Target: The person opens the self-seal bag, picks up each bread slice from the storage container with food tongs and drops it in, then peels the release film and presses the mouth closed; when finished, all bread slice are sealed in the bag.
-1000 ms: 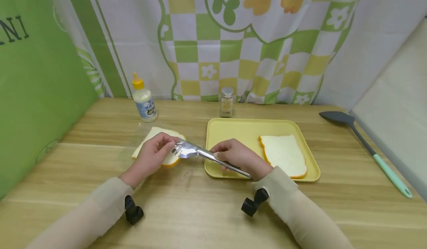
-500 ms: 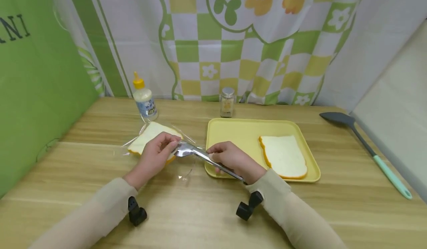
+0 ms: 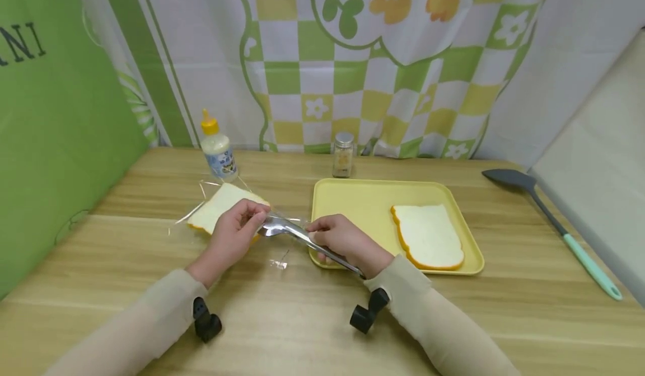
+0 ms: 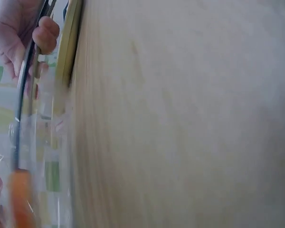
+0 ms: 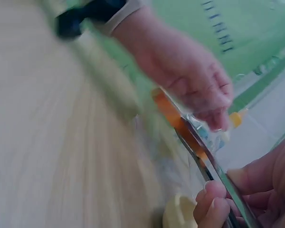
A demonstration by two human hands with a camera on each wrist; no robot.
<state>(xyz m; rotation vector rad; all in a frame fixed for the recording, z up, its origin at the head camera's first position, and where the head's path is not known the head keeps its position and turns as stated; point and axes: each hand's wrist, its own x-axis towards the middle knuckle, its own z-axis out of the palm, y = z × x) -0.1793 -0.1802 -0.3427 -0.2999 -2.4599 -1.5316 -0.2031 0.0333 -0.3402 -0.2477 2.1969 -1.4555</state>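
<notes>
My right hand grips metal tongs midway along their arms. The tongs' head reaches left to a white bread slice with an orange-brown crust. In the right wrist view the tongs lie on both faces of the slice's crust edge. Clear plastic film spreads around this slice, above the table. My left hand pinches the film with thumb and fingers, next to the tongs' head, and covers part of the slice. Where exactly the film's opening lies, I cannot tell.
A yellow tray on the right bears a second bread slice. Behind stand a yellow-capped squeeze bottle and a glass spice jar. A dark spatula with a mint handle lies at far right.
The right hand and tongs have shifted slightly left. The bread slice has slid left and tilted a little, and the film now stands out around it. The left hand has barely moved.
</notes>
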